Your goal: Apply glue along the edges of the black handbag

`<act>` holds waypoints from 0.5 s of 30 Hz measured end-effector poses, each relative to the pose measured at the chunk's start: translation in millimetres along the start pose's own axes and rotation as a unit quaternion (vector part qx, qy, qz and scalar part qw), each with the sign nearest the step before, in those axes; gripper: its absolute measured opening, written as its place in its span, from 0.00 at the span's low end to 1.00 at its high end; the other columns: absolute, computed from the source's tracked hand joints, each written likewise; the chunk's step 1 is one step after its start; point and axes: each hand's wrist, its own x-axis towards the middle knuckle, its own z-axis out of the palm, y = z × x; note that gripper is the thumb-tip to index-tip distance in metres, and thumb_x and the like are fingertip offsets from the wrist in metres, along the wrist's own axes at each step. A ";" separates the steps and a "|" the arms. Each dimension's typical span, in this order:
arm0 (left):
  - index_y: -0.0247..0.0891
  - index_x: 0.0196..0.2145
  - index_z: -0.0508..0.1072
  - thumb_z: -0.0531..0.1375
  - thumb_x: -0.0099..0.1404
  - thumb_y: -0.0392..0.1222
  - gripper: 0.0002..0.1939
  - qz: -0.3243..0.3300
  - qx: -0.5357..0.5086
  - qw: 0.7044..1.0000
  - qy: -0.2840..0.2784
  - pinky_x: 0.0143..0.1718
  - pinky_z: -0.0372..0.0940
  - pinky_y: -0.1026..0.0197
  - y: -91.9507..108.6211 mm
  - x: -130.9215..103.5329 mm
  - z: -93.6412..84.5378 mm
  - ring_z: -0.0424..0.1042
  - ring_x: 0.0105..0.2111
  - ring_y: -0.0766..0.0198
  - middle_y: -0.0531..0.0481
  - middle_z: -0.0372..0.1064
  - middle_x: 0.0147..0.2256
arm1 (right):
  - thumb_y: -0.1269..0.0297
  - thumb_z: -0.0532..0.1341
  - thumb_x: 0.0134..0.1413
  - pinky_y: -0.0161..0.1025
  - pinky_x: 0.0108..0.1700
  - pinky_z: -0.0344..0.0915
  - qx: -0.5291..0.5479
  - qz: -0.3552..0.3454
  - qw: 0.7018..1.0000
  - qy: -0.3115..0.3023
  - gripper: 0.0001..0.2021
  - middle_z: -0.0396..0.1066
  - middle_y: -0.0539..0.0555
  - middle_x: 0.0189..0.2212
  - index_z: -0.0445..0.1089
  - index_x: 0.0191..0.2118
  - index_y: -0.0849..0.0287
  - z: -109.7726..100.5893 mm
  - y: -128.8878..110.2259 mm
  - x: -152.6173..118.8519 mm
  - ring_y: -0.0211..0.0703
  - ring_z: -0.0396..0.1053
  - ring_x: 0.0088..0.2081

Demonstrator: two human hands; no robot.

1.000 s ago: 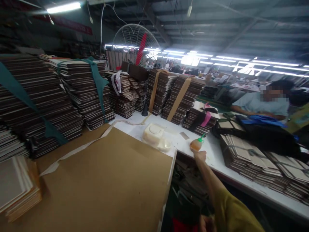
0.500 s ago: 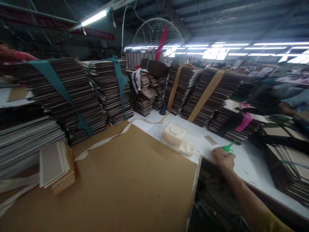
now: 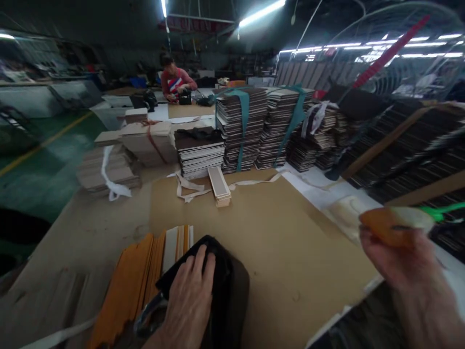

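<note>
A black bag or case (image 3: 230, 291) lies at the lower middle of the brown board (image 3: 276, 232). My left hand (image 3: 191, 295) grips its upper edge, with the fingers bent over the dark material; the thumb is hidden. Beside the bag, a dark curved handle or strap (image 3: 150, 310) shows left of my wrist. In my right hand (image 3: 403, 257), raised at the right over the board's edge, is a blurred glue bottle (image 3: 388, 225) with amber contents, tipped on its side. Its green nozzle (image 3: 445, 212) points right.
Orange and white strips (image 3: 134, 271) stand left of the bag. A small stack of pale strips (image 3: 220, 186) lies farther back. Tied stacks of dark panels (image 3: 243, 131) line the board's far side. A pale container (image 3: 343, 215) sits behind my right hand. Another person (image 3: 178, 82) works beyond.
The view has swung left. My right hand has lifted the glue bottle off the white table and tipped it sideways. My left hand and the black bag have come into view.
</note>
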 end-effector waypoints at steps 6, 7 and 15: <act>0.33 0.47 0.70 0.45 0.57 0.19 0.26 0.003 -0.107 0.976 -0.187 0.48 0.68 0.47 -26.9 12.2 -41.3 0.69 0.47 0.51 0.41 0.69 0.47 | 0.42 0.74 0.03 0.39 0.30 0.72 0.131 0.163 0.968 -0.141 0.45 0.70 0.55 0.31 0.71 0.39 0.58 47.8 51.2 -136.0 0.42 0.67 0.31; 0.32 0.45 0.70 0.45 0.57 0.20 0.24 0.021 -0.129 0.968 -0.213 0.43 0.70 0.46 -35.1 15.9 -54.6 0.71 0.42 0.51 0.42 0.71 0.41 | 0.42 0.74 0.05 0.44 0.33 0.74 0.136 0.190 0.961 -0.146 0.45 0.71 0.56 0.32 0.71 0.40 0.57 47.5 57.2 -154.4 0.44 0.68 0.33; 0.33 0.34 0.72 0.58 0.61 0.30 0.05 0.306 -0.112 0.903 -0.280 0.39 0.68 0.53 -62.8 67.7 -167.2 0.71 0.37 0.53 0.45 0.72 0.36 | 0.44 0.72 0.28 0.48 0.43 0.74 0.186 0.336 0.903 -0.192 0.33 0.73 0.61 0.43 0.71 0.45 0.52 -4.3 59.3 -227.2 0.50 0.72 0.42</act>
